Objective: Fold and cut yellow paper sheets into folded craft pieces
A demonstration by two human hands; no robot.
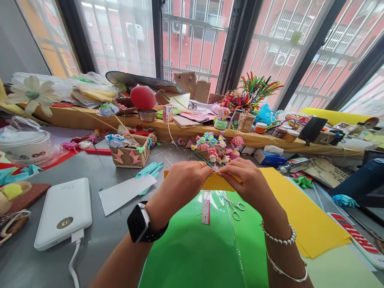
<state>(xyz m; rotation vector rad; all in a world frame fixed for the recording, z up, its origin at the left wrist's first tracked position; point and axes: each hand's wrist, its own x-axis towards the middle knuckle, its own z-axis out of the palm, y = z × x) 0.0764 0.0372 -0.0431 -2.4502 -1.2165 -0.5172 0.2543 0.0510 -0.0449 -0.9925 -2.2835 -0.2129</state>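
Pinching with left hand (192, 178) and right hand (247, 176), close together, at the upper edge of yellow paper (218, 184), near ruler (206, 212) and scissors (232, 204) on a green mat (192, 252). Seems early in shaping, showing no finished form; cannot tell the steps left. On the table (111, 236) to the left, note a basket (129, 157) holding blue-white flowers (115, 140); behind it, a tin (147, 116) bearing a red ball (143, 97).

Paper strip (218, 185) — plain yellow, close to the yellow of the stacked sheets (300, 216). Mat (192, 248): vivid green. Ruler (206, 208): whitish, pink-red edging. Scissors (236, 216): silver. Tabletop (111, 244): even grey. Power bank (67, 200): white — dark oval display. Basket (129, 158): brown, pink triangles. Flower cluster (213, 145): pink, blue, some yellow. Balloon (143, 97): red. Tissue box (272, 159): blue. Smartwatch (138, 222): black screen, black band.
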